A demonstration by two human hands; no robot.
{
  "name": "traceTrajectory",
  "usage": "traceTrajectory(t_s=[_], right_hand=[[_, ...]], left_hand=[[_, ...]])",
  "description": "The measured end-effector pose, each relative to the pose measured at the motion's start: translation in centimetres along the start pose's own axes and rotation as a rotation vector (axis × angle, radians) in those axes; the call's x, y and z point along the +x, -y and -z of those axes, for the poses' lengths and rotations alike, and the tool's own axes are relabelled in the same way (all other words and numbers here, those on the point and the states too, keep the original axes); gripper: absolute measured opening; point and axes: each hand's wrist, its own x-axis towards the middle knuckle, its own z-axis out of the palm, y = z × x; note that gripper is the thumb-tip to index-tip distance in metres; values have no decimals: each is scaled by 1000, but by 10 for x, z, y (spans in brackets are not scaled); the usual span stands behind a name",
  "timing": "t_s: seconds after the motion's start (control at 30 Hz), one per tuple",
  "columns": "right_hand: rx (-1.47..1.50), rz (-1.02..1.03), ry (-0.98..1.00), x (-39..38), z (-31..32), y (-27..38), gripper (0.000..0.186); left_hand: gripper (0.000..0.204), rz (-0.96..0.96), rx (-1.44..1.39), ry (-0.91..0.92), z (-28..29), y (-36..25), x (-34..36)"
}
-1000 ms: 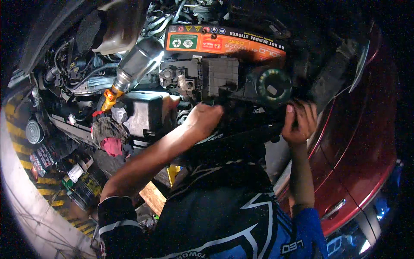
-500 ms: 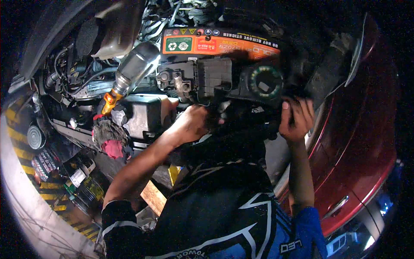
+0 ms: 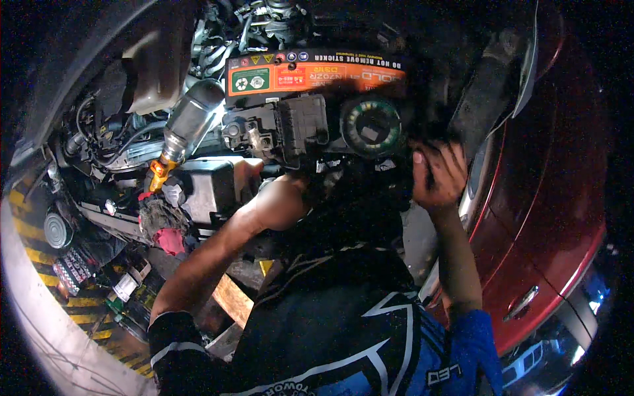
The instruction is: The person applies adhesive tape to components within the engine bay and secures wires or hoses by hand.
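My left hand is blurred, with fingertips hidden in shadow below the black terminal housing; what it touches is unclear. At the right, my right hand has bent fingers closed over something dark that I cannot make out, just beside and below a round dark part with a ring of pale segments. Above both hands lies the battery's orange label. A grey plastic reservoir sits left of my left hand.
A metallic cylinder with an orange-yellow handle leans across the engine bay, above grey and red rags. The car's red body panel runs down the right side. Assorted containers stand on yellow-and-black floor markings at lower left.
The view has shifted, so the engine parts appear lower and farther left. My left hand has drawn back slightly and blurred; my right hand has edged upward along the dark parts.
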Motion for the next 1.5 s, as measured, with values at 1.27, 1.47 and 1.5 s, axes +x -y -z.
traceTrajectory(t_s=[1.27,1.47,1.5], right_hand=[[-254,80,104,-11,10,-6,21],[-101,-3,87,2,4,10,13],[-67,-165,157,5,8,19,14]], left_hand=[[54,174,535,-1655,-41,63,-158],[54,192,545,-1729,-47,63,-160],[53,178,538,-1737,-49,65,-160]])
